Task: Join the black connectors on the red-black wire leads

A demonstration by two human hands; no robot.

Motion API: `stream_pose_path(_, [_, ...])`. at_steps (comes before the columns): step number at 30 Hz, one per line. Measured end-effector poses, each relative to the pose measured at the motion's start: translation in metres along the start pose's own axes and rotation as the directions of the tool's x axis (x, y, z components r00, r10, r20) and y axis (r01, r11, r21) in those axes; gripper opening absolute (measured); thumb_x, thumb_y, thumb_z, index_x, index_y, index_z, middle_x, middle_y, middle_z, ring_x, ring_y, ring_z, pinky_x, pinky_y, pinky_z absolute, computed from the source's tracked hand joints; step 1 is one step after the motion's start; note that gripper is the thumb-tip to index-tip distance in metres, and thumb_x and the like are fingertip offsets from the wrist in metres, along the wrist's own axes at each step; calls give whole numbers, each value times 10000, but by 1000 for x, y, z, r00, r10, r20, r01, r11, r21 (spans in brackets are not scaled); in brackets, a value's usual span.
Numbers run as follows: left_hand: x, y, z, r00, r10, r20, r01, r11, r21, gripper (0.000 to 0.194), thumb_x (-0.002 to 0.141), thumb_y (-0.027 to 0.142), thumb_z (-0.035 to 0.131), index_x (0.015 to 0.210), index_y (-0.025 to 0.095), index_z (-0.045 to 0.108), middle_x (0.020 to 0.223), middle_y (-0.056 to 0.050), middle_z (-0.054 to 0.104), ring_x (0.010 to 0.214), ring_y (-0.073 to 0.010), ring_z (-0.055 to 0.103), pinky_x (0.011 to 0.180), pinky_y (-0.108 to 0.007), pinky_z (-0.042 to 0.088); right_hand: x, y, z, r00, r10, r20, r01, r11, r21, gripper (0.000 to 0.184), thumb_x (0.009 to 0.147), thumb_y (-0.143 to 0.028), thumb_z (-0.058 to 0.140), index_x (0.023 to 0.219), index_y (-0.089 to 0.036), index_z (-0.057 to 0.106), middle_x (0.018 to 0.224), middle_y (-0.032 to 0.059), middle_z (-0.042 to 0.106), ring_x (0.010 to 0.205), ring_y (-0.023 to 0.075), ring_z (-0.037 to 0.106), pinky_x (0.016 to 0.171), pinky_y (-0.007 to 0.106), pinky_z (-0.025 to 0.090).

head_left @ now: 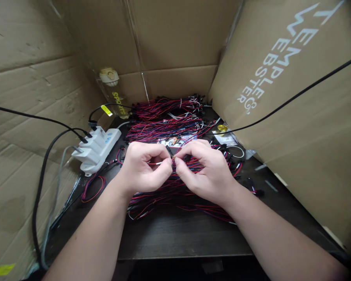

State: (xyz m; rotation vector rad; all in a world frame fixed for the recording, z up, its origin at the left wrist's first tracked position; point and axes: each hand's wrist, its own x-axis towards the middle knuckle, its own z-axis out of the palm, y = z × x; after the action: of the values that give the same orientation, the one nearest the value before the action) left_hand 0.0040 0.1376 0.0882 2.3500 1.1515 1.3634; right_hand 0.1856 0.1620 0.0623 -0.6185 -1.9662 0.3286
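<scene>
My left hand (pixel 148 166) and my right hand (pixel 206 169) meet fingertip to fingertip above the wire bundles. Thumb and forefinger of the left pinch a small black connector (pixel 169 150), which juts up between the hands. A thin wire (pixel 156 163) with a white section shows inside the curl of the left fingers. The right thumb and forefinger are closed at the connector's lower end on what looks like a thin wire, mostly hidden by the fingertips. Red, black and blue wires (pixel 175 183) lie in bundles beneath both hands.
More wire bundles (pixel 163 130) lie behind. A white power strip (pixel 101 150) with plugged-in cables stands left, near a clear bottle (pixel 114 93). Tall cardboard walls (pixel 175 35) enclose the dark table (pixel 181 238). A black cable (pixel 280 109) crosses at right, above a small yellow spool (pixel 221 129).
</scene>
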Motion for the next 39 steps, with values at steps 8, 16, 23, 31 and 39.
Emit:
stream_pose_path(8, [1,3,1,999,44,2,-44,999,24,178,721,109,603,547,146,595,434,65,428,399,-30,329,402,-178,255,0,-1,0,1000,-6,15,6,1000,1,76,860,-138,631,811,-196,622,771,-1,711,746,156,648,860,372,454])
stream_pose_path(16, [-2,3,1,996,87,24,-86,996,-25,111,662,67,612,580,142,616,440,79,426,400,-19,333,406,-159,265,-1,0,1,999,-20,37,21,1000,-7,69,868,-143,625,813,-183,630,779,5,710,763,159,643,877,378,429])
stream_pose_path(23, [-5,1,-1,999,29,37,-27,998,-60,86,699,128,617,617,141,640,442,68,458,387,-24,352,398,-161,272,1,-3,-1,999,-29,28,29,1000,1,85,869,-137,618,803,-190,616,769,2,706,744,150,632,858,363,436])
stream_pose_path(31, [-3,0,0,999,31,-31,-31,999,26,127,741,130,638,614,137,643,444,72,449,391,-24,361,406,-161,282,0,2,2,991,-123,-51,120,991,-57,92,840,-125,636,791,-183,584,748,-4,681,725,149,636,844,367,446])
stream_pose_path(39, [-3,0,0,998,58,-32,-57,998,20,165,767,116,632,603,128,639,461,58,487,407,-26,375,412,-155,298,0,4,3,968,-251,-10,244,951,-189,97,865,-116,620,799,-165,567,742,15,634,735,161,607,826,384,446])
